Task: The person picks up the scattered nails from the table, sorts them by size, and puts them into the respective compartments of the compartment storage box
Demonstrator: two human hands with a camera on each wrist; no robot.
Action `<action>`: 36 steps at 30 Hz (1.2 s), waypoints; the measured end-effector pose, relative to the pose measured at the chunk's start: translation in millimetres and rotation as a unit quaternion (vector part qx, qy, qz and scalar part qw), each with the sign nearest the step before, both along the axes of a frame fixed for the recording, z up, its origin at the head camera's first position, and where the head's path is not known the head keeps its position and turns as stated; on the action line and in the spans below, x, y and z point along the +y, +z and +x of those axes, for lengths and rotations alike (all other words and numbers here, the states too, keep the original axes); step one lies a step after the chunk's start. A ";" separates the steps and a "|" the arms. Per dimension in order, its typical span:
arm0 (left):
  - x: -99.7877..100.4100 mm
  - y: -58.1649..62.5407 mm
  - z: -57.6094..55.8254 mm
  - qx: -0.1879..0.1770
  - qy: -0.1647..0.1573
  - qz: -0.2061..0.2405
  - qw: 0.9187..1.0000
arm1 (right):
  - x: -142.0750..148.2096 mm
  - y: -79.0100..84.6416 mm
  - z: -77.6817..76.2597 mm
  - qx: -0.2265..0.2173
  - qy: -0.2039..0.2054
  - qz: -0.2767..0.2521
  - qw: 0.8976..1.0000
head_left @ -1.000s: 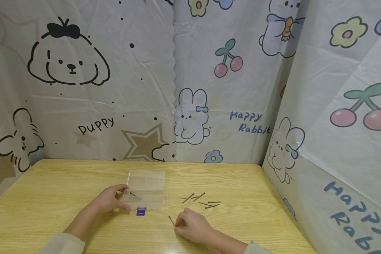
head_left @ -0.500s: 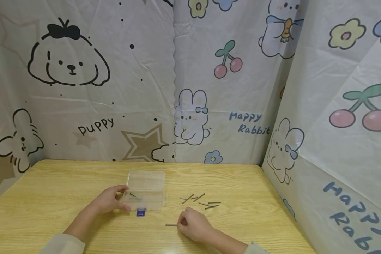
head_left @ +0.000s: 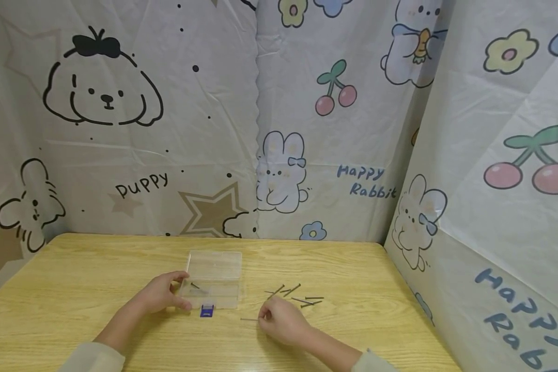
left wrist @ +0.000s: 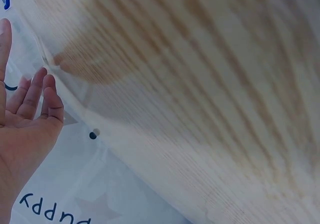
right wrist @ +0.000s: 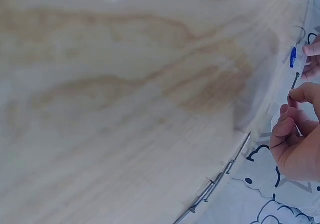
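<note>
On the table a clear plastic box [head_left: 225,300] stands with its lid [head_left: 214,263] raised at the back and a blue latch [head_left: 206,311] at the front. My left hand [head_left: 160,293] grips the box's left side, thumb at the front corner and fingers further back. One nail [head_left: 195,285] shows inside the box. To the right of the box, my right hand [head_left: 283,321] pinches another nail [head_left: 248,319] between thumb and forefinger. Its free end points left, towards the box; the right wrist view shows the head of this nail [right wrist: 297,77] at that end.
Several loose nails [head_left: 312,303] lie on the wooden table [head_left: 353,330], behind and to the right of my right hand. A patterned cloth [head_left: 214,129] hangs along the table's back, and another cloth sheet [head_left: 488,232] borders the right side.
The pinched nail has swung from slanting up-left to nearly level, and my right hand has risen slightly with it. My left hand stays on the box.
</note>
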State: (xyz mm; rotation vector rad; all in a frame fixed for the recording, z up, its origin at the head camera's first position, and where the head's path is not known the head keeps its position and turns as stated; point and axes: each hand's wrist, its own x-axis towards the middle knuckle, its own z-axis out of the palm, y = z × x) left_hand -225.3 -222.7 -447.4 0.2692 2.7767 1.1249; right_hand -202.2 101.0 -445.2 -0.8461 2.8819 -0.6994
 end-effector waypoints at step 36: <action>1.2 2.3 0.9 -0.005 0.005 0.003 1.000 | -38.3 12.6 -21.5 0.028 -0.009 -0.006 1.000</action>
